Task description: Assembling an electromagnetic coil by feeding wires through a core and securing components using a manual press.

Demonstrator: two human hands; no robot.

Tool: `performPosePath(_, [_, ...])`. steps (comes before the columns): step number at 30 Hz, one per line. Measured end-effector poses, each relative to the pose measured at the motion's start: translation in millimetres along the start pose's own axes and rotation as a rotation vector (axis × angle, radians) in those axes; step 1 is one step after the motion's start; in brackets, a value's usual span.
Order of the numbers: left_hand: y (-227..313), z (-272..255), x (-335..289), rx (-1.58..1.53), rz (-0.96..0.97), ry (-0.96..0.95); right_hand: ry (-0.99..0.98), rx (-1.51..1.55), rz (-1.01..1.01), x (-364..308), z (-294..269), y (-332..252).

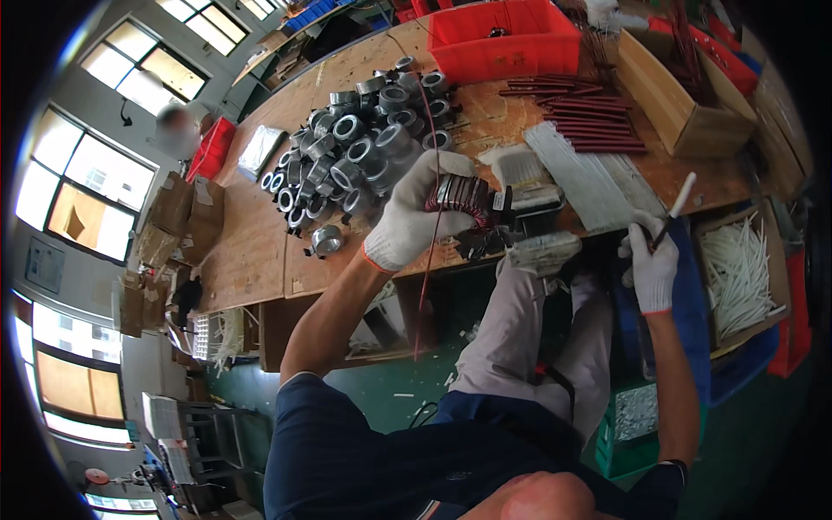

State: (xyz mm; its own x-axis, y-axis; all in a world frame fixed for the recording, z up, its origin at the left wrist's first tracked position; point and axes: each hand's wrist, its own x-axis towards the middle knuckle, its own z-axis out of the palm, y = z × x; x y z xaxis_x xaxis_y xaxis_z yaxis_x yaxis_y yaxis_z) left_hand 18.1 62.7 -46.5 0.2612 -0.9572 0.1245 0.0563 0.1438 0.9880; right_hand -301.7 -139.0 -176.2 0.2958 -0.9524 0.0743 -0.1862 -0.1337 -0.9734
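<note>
My left hand [400, 217], in a white knit glove, is closed round a ring-shaped coil [466, 198] wound with reddish-brown wire. A long strand of that wire [429, 251] runs up and down past the glove. My right hand [652, 264], gloved too, pinches a thin white tube [684, 196] with a dark length below it, partly hidden by the fingers. It is over the bench's front edge, beside a box of white tubes [738, 273]. Close to the coil is a small fixture [533, 201] with pale padding, standing at the bench edge.
A heap of silvery metal rings [351, 147] covers the wooden bench [251, 230] at left. Dark red rods [594, 121] lie behind a pale flat strip [576, 169]. A red bin [503, 43] and a cardboard box [685, 100] stand farther back. A green crate [620, 442] is below.
</note>
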Motion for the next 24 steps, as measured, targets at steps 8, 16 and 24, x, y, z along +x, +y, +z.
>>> performPosePath(8, [-56,-77,188,0.369,0.387,0.255,-0.137,-0.273,0.055,129,43,41])
performPosePath(16, [-53,-144,409,0.114,0.161,0.730,-0.139,-0.167,0.205,124,43,17])
performPosePath(24, [-8,-220,323,0.996,0.258,0.547,-0.115,-0.181,0.278,131,32,31])
